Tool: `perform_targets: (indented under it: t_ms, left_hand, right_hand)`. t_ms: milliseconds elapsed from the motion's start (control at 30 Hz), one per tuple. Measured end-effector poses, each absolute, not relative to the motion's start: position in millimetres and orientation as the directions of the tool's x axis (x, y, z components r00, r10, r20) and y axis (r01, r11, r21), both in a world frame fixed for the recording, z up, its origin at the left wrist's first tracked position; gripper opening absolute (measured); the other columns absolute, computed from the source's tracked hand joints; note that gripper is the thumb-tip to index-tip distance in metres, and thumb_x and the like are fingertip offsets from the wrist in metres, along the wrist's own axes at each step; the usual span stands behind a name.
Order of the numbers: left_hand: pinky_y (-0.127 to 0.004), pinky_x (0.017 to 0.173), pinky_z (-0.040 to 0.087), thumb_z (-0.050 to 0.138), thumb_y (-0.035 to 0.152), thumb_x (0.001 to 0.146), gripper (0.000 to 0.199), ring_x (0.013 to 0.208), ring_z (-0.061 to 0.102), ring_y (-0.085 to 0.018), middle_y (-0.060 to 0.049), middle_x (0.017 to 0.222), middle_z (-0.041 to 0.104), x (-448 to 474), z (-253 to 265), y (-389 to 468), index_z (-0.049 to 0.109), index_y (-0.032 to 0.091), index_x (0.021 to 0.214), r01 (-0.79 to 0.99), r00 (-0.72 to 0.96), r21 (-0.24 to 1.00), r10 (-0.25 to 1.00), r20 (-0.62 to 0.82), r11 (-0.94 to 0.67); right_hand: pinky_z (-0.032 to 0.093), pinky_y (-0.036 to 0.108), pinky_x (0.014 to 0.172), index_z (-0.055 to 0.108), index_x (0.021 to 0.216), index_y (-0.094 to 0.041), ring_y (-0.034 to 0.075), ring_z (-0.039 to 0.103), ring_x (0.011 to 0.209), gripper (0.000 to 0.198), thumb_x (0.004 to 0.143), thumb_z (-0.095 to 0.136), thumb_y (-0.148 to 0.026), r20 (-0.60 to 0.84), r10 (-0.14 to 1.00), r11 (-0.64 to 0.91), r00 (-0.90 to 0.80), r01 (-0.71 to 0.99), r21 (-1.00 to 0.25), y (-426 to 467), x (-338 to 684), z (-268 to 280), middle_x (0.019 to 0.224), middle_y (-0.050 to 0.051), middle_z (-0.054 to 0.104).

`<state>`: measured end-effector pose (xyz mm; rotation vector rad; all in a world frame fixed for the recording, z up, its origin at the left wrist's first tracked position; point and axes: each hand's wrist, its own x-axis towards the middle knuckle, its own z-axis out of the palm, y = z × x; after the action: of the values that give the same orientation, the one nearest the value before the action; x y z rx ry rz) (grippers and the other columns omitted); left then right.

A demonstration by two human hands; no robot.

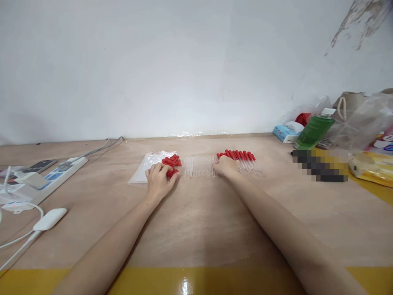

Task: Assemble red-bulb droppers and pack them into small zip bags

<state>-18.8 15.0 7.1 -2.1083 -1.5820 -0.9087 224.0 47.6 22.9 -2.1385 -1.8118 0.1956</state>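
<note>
A loose pile of red rubber bulbs (172,159) lies partly on a clear plastic bag (141,169). My left hand (159,179) rests over the near side of this pile, fingers curled and thumb close to a red bulb. Beside it, thin clear dropper tubes (198,166) lie side by side in a row. My right hand (226,166) is closed in a pinch at that row's right end, on a clear tube mostly hidden by the fingers. Just right of it lie several droppers (245,157) with red bulbs on their far ends.
At left are a white power strip (58,178), a phone (39,166) and a white cabled device (50,219). Toward the right stand a tissue pack (285,133), a green bottle (315,131) and plastic bags (362,123). A pixelated dark object (319,166) lies before them. The wall (184,69) bounds the table behind.
</note>
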Motion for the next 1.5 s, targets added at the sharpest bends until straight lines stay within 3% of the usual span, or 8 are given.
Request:
perform_targets:
  t_ms: [200, 400, 533, 700, 900, 1033, 1167, 1500]
  left_hand:
    - [-0.032, 0.068, 0.035, 0.055, 0.030, 0.078, 0.012, 0.072, 0.053, -0.020, -0.004, 0.076, 0.057, -23, 0, 17, 0.056, 0.019, 0.073, 0.920, 0.262, 0.062, 0.726, 0.635, -0.386]
    - [-0.032, 0.067, 0.037, 0.048, 0.024, 0.082, 0.014, 0.072, 0.052, -0.021, -0.006, 0.075, 0.055, -20, -1, 19, 0.053, 0.018, 0.071, 0.919, 0.309, -0.007, 0.712, 0.630, -0.394]
    - [-0.031, 0.063, 0.038, 0.042, 0.023, 0.085, 0.015, 0.069, 0.051, -0.021, -0.006, 0.073, 0.053, -15, 0, 16, 0.048, 0.018, 0.073, 0.923, 0.308, -0.015, 0.714, 0.628, -0.385]
    - [-0.032, 0.064, 0.040, 0.038, 0.022, 0.087, 0.016, 0.069, 0.051, -0.021, -0.006, 0.073, 0.051, -15, 4, 15, 0.047, 0.018, 0.074, 0.927, 0.309, -0.021, 0.734, 0.605, -0.373]
    - [-0.030, 0.075, 0.044, 0.040, 0.022, 0.087, 0.023, 0.087, 0.053, -0.020, -0.008, 0.094, 0.050, 1, 3, 0, 0.050, 0.018, 0.107, 0.823, 0.251, 0.222, 0.685, 0.684, -0.523]
    - [-0.030, 0.079, 0.044, 0.040, 0.021, 0.088, 0.022, 0.087, 0.053, -0.017, -0.006, 0.090, 0.053, 26, -3, -20, 0.058, 0.019, 0.100, 0.641, 0.363, 0.422, 0.738, 0.569, -0.641]
    - [-0.028, 0.075, 0.045, 0.042, 0.022, 0.087, 0.020, 0.085, 0.055, -0.016, -0.005, 0.091, 0.060, 39, -6, -29, 0.058, 0.019, 0.099, 0.517, 0.448, 0.588, 0.782, 0.432, -0.622]
    - [-0.026, 0.069, 0.044, 0.046, 0.027, 0.086, 0.022, 0.080, 0.056, -0.015, -0.004, 0.092, 0.063, 38, -9, -27, 0.059, 0.018, 0.100, 0.470, 0.446, 0.672, 0.811, 0.378, -0.572]
  right_hand:
    - [0.035, 0.030, 0.065, 0.058, 0.067, -0.018, 0.020, 0.057, 0.074, 0.022, 0.078, 0.044, -0.030, 0.389, 0.919, 0.105, 0.064, 0.912, -0.398, 13, 239, 23, 0.074, 0.007, 0.064]
    - [0.034, 0.029, 0.062, 0.053, 0.068, -0.018, 0.018, 0.054, 0.068, 0.019, 0.079, 0.045, -0.032, 0.607, 0.790, 0.317, -0.084, 0.904, -0.288, -24, 265, 2, 0.070, 0.005, 0.060]
    - [0.035, 0.030, 0.063, 0.051, 0.075, -0.018, 0.019, 0.054, 0.066, 0.019, 0.083, 0.041, -0.032, 0.638, 0.763, 0.350, -0.104, 0.896, -0.273, -32, 272, -8, 0.072, 0.006, 0.060]
    - [0.038, 0.030, 0.062, 0.049, 0.077, -0.019, 0.017, 0.055, 0.063, 0.018, 0.086, 0.038, -0.029, 0.604, 0.782, 0.455, -0.154, 0.803, -0.385, -31, 269, -11, 0.070, 0.005, 0.060]
    - [0.037, 0.032, 0.076, 0.055, 0.098, -0.019, 0.017, 0.059, 0.076, 0.021, 0.087, 0.040, -0.027, 0.625, 0.752, 0.521, -0.208, 0.769, -0.371, -35, 266, -17, 0.084, 0.006, 0.065]
    - [0.033, 0.031, 0.076, 0.059, 0.094, -0.020, 0.014, 0.058, 0.074, 0.023, 0.088, 0.038, -0.026, 0.636, 0.714, 0.574, -0.292, 0.764, -0.294, -39, 259, -19, 0.083, 0.004, 0.066]
    - [0.031, 0.030, 0.075, 0.061, 0.092, -0.020, 0.013, 0.056, 0.068, 0.023, 0.088, 0.039, -0.027, 0.630, 0.698, 0.601, -0.340, 0.757, -0.257, -42, 254, -19, 0.081, 0.003, 0.066]
    - [0.029, 0.030, 0.074, 0.061, 0.090, -0.018, 0.011, 0.054, 0.062, 0.021, 0.087, 0.041, -0.025, 0.640, 0.654, 0.662, -0.403, 0.714, -0.227, -44, 249, -18, 0.075, 0.002, 0.065]
